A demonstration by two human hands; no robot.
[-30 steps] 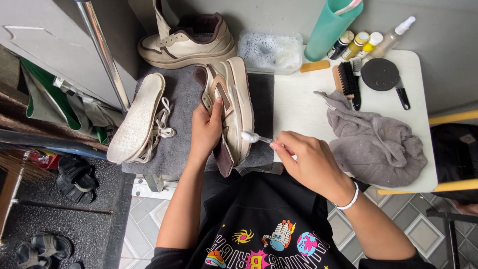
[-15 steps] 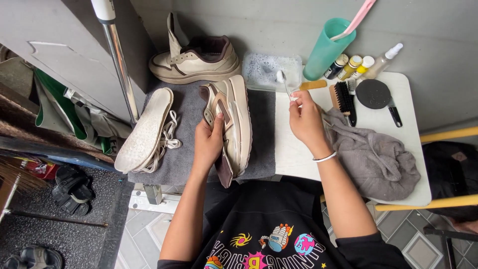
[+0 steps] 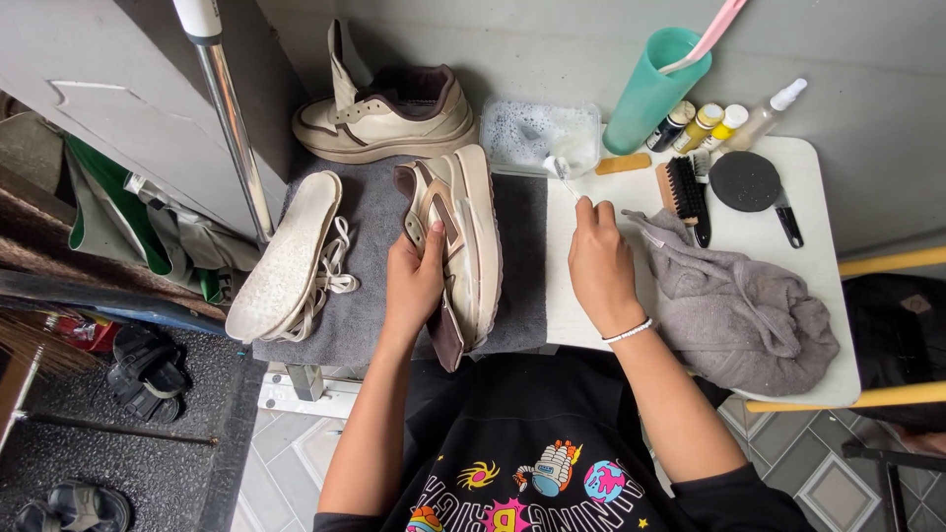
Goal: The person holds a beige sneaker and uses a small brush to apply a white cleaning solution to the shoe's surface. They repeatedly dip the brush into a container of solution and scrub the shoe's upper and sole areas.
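Grey towel [image 3: 370, 305] covers the table; left hand [image 3: 414, 281] grips the beige shoe [image 3: 463, 236] lying there, hiding its side. Right hand [image 3: 599, 261] pinches a small brush [image 3: 562, 172], tip blurred over the soapy tub [image 3: 537, 133].

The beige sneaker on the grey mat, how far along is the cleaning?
Done: insole and laces lie out on the grey mat. In hand: left hand steadies the sneaker; right hand dips a small brush in the foamy tub. Left: second sneaker waits; towel unused.

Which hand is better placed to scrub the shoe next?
Probably the right hand: it grips the small brush at the foamy tub, while the left hand steadies the shoe.
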